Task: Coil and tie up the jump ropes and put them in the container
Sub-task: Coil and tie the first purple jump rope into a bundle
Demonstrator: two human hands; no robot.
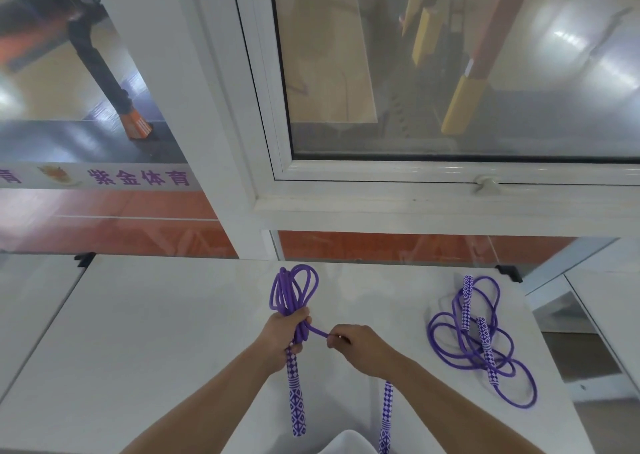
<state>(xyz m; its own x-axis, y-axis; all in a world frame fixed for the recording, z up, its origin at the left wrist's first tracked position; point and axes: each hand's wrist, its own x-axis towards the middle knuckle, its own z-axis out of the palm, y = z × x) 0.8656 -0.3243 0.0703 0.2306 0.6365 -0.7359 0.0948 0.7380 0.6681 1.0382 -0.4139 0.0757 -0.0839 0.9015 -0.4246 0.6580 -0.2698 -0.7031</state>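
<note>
Mid-tie on first purple cord jump rope (pixel 294 294): left hand (pixel 282 336) grips coil, right hand (pixel 356 348) pinches wrapping strand; second purple rope (pixel 481 343) loose near worktop (pixel 156 332) right edge, container unseen

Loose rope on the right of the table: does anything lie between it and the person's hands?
Nothing visible does. The loose rope lies uncoiled on bare white table right of the right hand. Both hands are busy: the left hand grips the coiled rope, the right pinches its strand. No container is in view.
</note>
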